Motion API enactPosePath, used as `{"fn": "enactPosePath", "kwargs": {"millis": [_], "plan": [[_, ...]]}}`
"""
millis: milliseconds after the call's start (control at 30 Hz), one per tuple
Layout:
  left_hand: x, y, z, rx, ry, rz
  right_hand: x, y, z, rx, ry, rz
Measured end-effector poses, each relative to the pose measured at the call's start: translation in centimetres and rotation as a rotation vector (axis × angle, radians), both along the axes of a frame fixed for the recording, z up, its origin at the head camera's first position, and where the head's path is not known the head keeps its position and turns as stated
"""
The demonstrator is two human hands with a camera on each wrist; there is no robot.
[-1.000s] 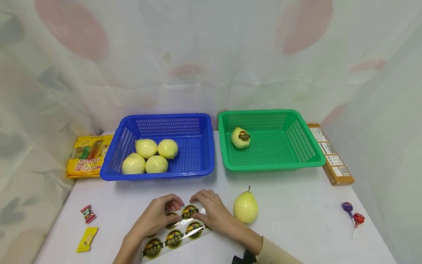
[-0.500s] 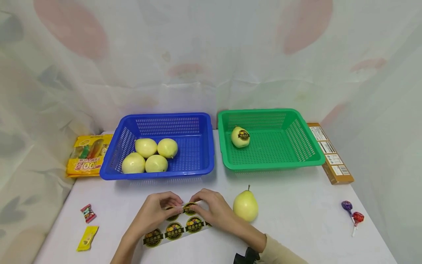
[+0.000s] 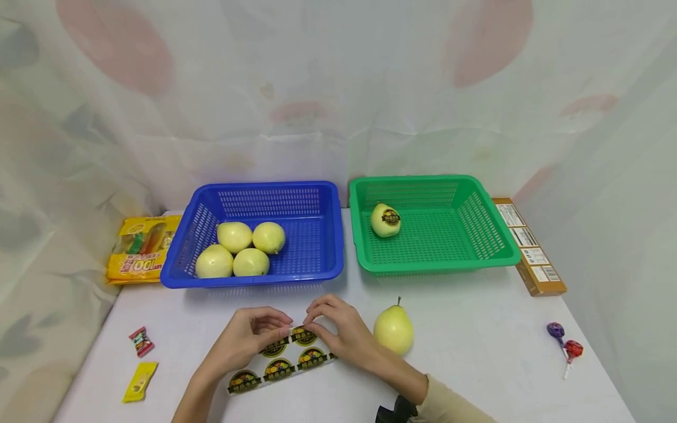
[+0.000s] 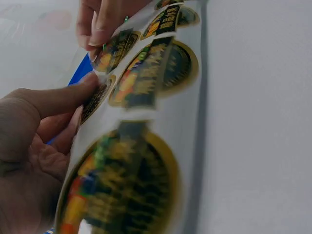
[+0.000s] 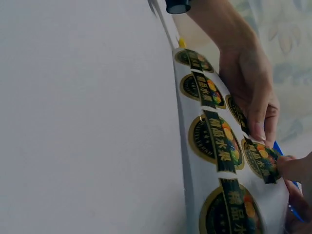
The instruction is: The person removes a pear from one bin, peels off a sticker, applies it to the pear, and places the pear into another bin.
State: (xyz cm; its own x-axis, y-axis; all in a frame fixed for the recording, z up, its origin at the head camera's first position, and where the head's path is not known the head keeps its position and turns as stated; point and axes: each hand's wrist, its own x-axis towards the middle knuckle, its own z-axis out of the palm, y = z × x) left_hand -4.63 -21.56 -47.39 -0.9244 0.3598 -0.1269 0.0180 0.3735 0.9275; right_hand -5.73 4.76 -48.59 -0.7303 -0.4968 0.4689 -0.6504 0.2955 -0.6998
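Note:
A sheet of round fruit stickers (image 3: 294, 352), gold and black with fruit pictures, is raised and bent along its far edge. My left hand (image 3: 240, 341) pinches that edge between thumb and fingers; the thumb lies over a sticker in the left wrist view. On the right, my right hand (image 3: 346, 335) pinches a sticker (image 5: 263, 158) at the same edge, thumb on its printed face. The right wrist view has this sticker's band overhanging the sheet's edge. A yellow-green pear (image 3: 394, 332) stands upright just beside the right hand, stem up.
Behind stand a blue basket (image 3: 307, 276) of several pears and a green basket (image 3: 439, 267) holding one stickered pear (image 3: 385, 220). Candies (image 3: 140, 382) lie left, a yellow snack bag (image 3: 140, 267) behind them. Lollipops (image 3: 573, 349) and a brown box (image 3: 550, 289) are at right.
The sheet's far edge has been lifted and tilted up, and its near edge has shifted away from me. Both hands' fingertips have closed onto the far edge. The pears and baskets stay put.

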Motion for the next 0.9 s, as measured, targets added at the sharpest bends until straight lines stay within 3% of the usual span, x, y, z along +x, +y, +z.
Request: {"fn": "enactPosePath", "kwargs": {"millis": [233,400,900], "plan": [[-0.02,0.12,0.00,-0.009,-0.034,0.021,-0.08,-0.05,-0.29,0.020,-0.022,-0.006],[0.02,0.26,0.21,0.001,-0.032,0.033,-0.16,-0.07,-0.21,-0.038,0.003,-0.025],[-0.06,0.50,0.21,0.052,-0.011,0.015,-0.19,-0.02,0.00,0.008,-0.118,-0.036]]}}
